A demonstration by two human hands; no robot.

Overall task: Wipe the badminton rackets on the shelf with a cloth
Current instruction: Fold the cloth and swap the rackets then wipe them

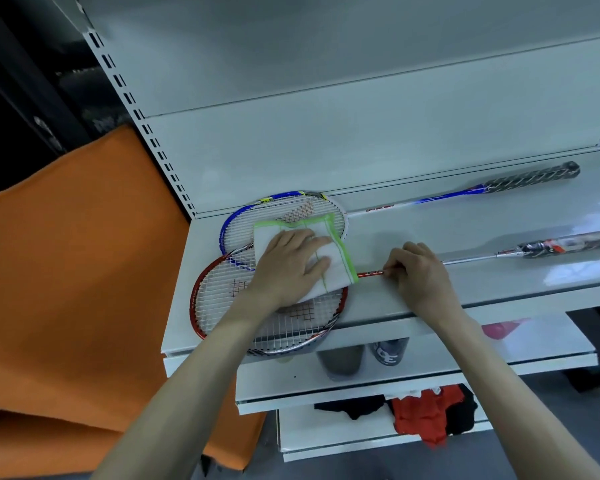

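The left hand (288,268) presses the white cloth (305,251) flat, fingers straight, over the two overlapping racket heads on the shelf (413,306). The right hand (420,271) pinches the red racket (267,306) shaft; holding it steady should stop sliding.

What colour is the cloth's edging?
Light green trim on a white cloth, clearest in the head view.

A white metal shelf (430,299) carries two badminton rackets: a blue-framed racket (243,216) along the back edge, and a red-framed racket (201,296) whose head overhangs the front left corner, overlapping the blue one's head.
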